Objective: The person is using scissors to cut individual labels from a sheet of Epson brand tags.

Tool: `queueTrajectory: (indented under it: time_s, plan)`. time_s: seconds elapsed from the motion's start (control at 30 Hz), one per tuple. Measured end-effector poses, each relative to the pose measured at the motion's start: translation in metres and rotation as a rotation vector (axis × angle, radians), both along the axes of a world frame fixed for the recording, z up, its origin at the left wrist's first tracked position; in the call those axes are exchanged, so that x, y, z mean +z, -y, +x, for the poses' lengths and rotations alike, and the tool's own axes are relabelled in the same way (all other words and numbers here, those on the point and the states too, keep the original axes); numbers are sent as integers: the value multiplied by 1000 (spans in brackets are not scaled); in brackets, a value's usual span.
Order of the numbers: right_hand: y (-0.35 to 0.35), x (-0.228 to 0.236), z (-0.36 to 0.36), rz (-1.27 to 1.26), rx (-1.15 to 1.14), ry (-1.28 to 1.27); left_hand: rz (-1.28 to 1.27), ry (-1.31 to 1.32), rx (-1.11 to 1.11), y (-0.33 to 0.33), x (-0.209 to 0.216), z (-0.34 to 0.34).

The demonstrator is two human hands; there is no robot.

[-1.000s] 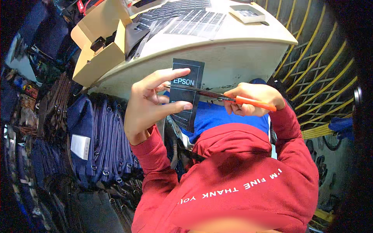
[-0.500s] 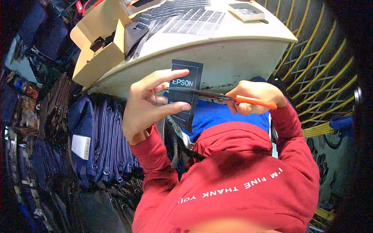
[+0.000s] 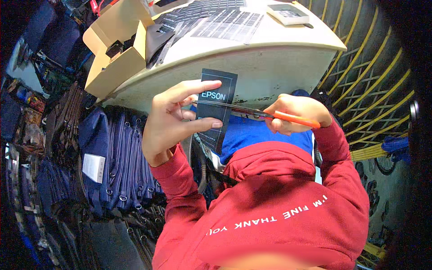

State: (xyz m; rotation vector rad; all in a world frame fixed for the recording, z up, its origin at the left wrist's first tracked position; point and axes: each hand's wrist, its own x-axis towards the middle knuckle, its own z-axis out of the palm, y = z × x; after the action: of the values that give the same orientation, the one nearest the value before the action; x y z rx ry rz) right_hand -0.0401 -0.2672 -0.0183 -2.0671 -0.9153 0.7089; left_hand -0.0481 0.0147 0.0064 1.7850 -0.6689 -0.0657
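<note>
Above my lap, my left hand (image 3: 173, 114) pinches the left edge of a dark printed strip (image 3: 219, 85) with pale lettering and thin border lines. My thumb and index finger lie on its face, one lower and one higher. My right hand (image 3: 299, 114) grips a pair of scissors (image 3: 297, 119) with orange handles. The thin blades point left and lie across the strip's middle, between my left thumb and index finger. Whether they have cut into it, I cannot tell.
Ahead is a white table (image 3: 288, 38) bearing dark printed sheets (image 3: 229, 24), an open cardboard box (image 3: 101, 74) and a small white box (image 3: 288, 14). Dark blue bags (image 3: 128, 157) are stacked at my left, with a white block (image 3: 93, 167) on them. A yellow-barred lattice (image 3: 364, 67) stands at right.
The strip's lower part has tilted slightly, so more of its lower lettering shows. The scissors lie across it much as before, and both hands have barely moved.
</note>
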Motion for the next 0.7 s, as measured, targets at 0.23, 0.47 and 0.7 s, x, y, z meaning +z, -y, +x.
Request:
queueTrajectory:
  time_s: [0.23,0.47,0.7]
  plan:
    - [1,-6,1,-8,-10,23,-14,-22,-23,-1,-2,2]
    - [0,-5,-1,36,12,206,9,10,-12,-1,-1,1]
    - [4,-5,-5,-48,-58,204,66,53,0,0,2,1]
